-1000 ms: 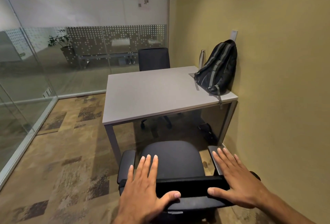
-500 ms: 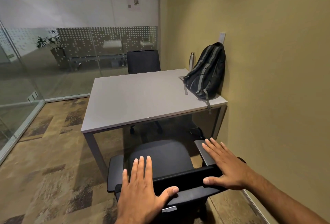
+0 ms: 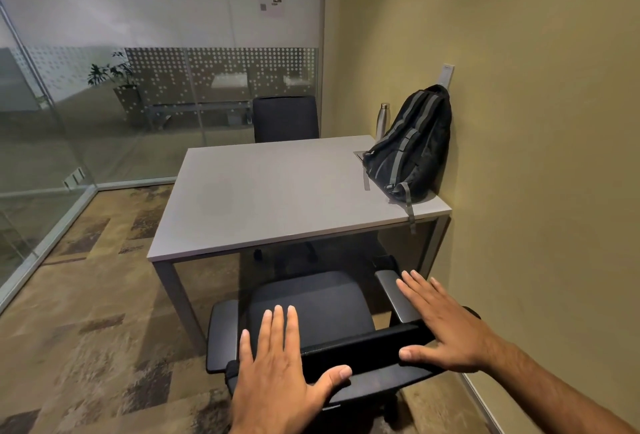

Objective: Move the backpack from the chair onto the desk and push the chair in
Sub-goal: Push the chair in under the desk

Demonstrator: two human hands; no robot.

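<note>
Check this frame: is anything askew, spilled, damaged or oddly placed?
Nothing spilled or damaged. The backpack leans on the wall at the desk's right edge, one strap dangling over the front. The chair sits angled to the desk, not yet pushed in.

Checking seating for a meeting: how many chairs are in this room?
2: near chair under both hands, not yet under the desk; far chair beyond the desk. None seems hidden.

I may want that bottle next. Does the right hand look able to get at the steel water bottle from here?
Probably not directly: the right hand rests on the black office chair, and the black backpack stands in front of the steel water bottle at the grey desk's far corner.
</note>
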